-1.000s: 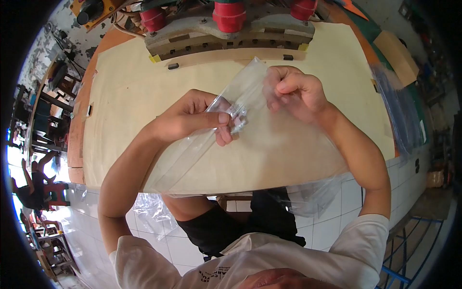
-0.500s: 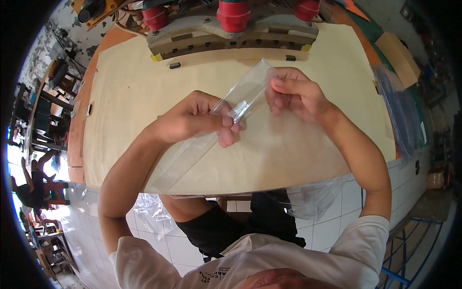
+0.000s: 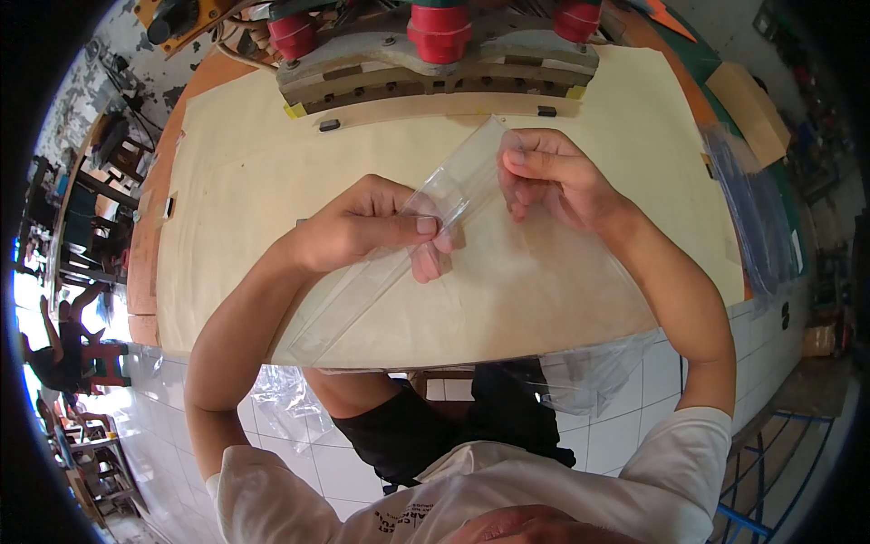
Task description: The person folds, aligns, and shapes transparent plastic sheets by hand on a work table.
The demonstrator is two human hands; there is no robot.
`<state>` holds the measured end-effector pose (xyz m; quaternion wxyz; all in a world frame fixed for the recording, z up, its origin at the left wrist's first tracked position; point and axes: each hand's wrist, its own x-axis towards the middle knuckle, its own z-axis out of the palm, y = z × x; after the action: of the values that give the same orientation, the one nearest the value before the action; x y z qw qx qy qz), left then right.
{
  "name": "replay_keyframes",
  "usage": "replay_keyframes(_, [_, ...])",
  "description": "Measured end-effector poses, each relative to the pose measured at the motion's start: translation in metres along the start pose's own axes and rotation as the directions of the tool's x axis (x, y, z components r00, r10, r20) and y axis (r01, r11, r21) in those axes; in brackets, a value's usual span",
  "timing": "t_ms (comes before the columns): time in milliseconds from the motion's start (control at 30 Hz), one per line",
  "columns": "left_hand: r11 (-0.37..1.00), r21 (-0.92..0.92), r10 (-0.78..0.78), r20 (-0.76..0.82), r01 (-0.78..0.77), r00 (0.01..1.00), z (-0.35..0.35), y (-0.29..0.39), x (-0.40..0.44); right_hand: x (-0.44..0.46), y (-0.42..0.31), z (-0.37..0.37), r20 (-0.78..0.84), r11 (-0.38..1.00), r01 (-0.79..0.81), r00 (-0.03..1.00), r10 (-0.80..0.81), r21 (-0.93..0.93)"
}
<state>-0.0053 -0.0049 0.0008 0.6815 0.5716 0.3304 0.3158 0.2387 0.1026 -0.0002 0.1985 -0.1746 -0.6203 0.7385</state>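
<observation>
The left hand [image 3: 376, 227] pinches a clear plastic sheet [image 3: 517, 286] along its long edge — the right hand [image 3: 562, 177] pinches near its top corner, above the table [image 3: 240, 227].

A cover sheet [image 3: 245, 199] lies over the worktop [image 3: 143, 281], with a press [image 3: 435, 71] along the far side and two small blocks [image 3: 329, 125] just before it, one left, one right. A film [image 3: 553, 281] slants above the cover sheet — its folded strip runs from near left to far right, the left hand [image 3: 390, 225] about midway along, the right hand [image 3: 562, 177] at the far end. A stack of sheets [image 3: 752, 213] lies along the right edge, a box [image 3: 748, 113] beyond it. Crumpled plastic [image 3: 285, 394] lies on the floor [image 3: 335, 470], near left; a stool [image 3: 111, 364] stands farther left.
</observation>
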Motion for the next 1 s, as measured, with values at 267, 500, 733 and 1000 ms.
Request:
replay_keyframes(267, [0.998, -0.057, -0.007, 0.012, 0.008, 1.000, -0.0003, -0.0008, -0.0003, 0.0006, 0.0015, -0.0023, 0.016, 1.000, 0.012, 1.000, -0.012, -0.010])
replay_keyframes(500, [0.996, -0.083, 0.022, 0.040, -0.018, 0.999, -0.0010, -0.0023, 0.0002, 0.0007, 0.0019, -0.0027, 0.008, 0.999, 0.004, 1.000, -0.004, -0.046])
replay_keyframes(733, [0.994, -0.108, 0.034, 0.034, -0.031, 0.999, 0.0016, 0.0009, 0.0002, 0.0022, 0.0043, -0.0033, -0.007, 1.000, 0.003, 1.000, -0.003, -0.030])
replay_keyframes(1000, [0.997, -0.069, 0.038, 0.052, -0.035, 0.998, -0.0015, -0.0009, -0.0002, 0.0004, 0.0028, -0.0006, -0.016, 1.000, -0.008, 1.000, 0.007, -0.017])
